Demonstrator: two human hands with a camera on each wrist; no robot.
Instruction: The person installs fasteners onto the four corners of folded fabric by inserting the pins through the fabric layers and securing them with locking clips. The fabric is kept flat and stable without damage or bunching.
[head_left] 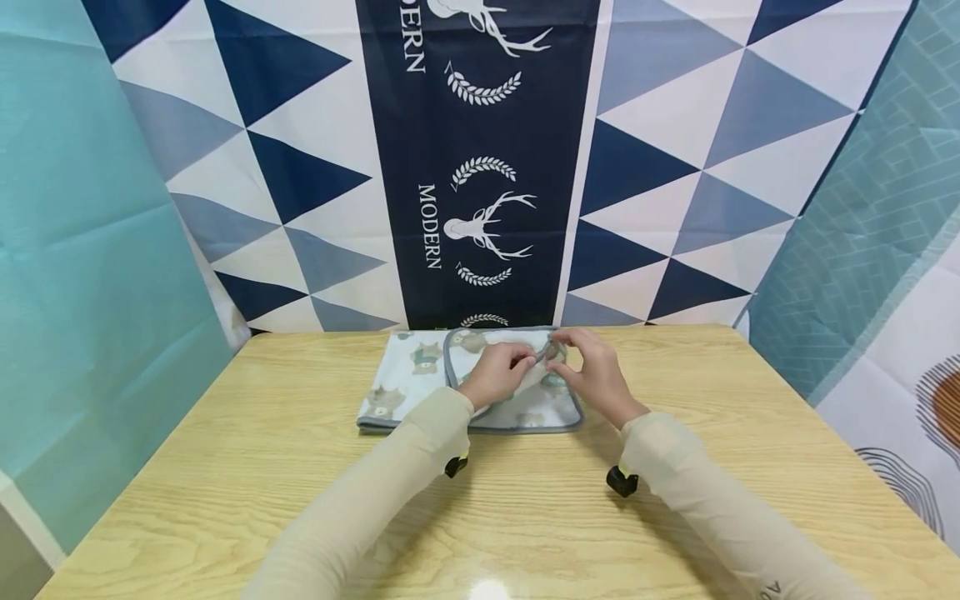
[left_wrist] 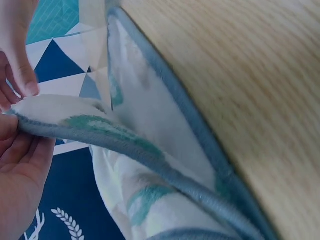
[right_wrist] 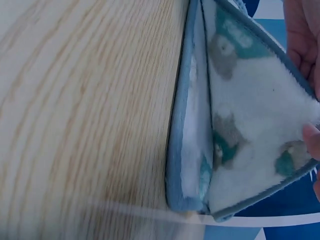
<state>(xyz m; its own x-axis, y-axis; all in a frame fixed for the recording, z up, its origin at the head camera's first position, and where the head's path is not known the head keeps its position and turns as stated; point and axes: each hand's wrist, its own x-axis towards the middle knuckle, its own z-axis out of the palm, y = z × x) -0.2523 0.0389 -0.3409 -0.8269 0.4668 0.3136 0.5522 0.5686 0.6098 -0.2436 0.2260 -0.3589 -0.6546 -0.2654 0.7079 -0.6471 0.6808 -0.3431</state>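
Note:
A white fleece blanket (head_left: pixel 431 367) with grey-blue edging and teal-scarfed bears lies folded at the table's far edge. My left hand (head_left: pixel 498 371) pinches the edging of a lifted flap. In the left wrist view, thumb and fingers of the left hand (left_wrist: pixel 22 175) close on that edge. My right hand (head_left: pixel 596 375) holds the same flap near its corner, thumb on one face. The flap of the blanket (right_wrist: pixel 250 95) rises off the lower layer in the right wrist view. There, the right hand (right_wrist: pixel 313 142) shows only partly at the frame edge.
A wooden table (head_left: pixel 525 508) stretches toward me in front of the blanket. Patterned cloth (head_left: pixel 480 167) with triangles and deer hangs directly behind it. Teal sheets (head_left: pixel 97 275) hang along the left side. A small black device (head_left: pixel 622 481) sits under each wrist.

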